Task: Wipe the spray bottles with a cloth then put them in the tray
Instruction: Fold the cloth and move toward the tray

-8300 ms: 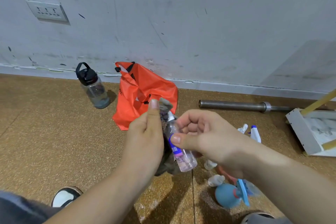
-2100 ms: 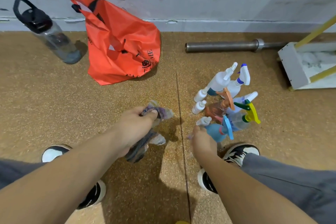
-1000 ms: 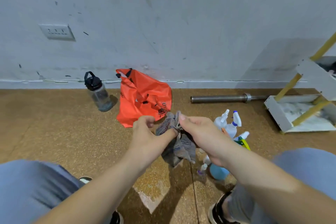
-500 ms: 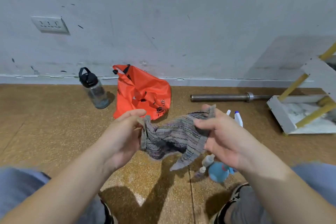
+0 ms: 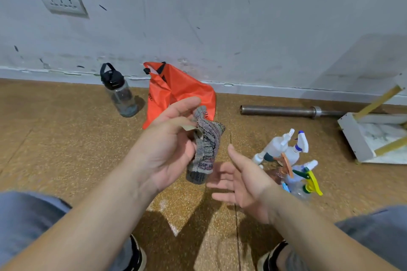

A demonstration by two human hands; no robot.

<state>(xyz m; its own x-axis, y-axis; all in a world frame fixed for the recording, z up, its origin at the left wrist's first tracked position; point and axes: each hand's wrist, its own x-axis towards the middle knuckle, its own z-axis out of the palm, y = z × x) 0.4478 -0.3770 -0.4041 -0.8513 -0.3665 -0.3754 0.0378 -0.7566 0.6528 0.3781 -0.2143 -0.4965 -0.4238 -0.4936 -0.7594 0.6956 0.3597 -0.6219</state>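
Released by the now-open right hand (image 5: 240, 185), the cloth (image 5: 207, 145) hangs bunched, gripped by the left hand (image 5: 169, 147) alone.

A: The striped woven cloth (image 5: 207, 141) is looking rough and matt; the spray bottles (image 5: 284, 156) are showing smooth, glossy plastic.
B: The orange bag (image 5: 176, 92) is gleaming like thin plastic, the bar (image 5: 282, 110) is looking like dull metal, and the speckled floor (image 5: 66, 149) is reading grainy.

Floor (image 5: 66, 152) carries spray bottles (image 5: 286, 160), bag (image 5: 174, 92), barbell (image 5: 284, 110).
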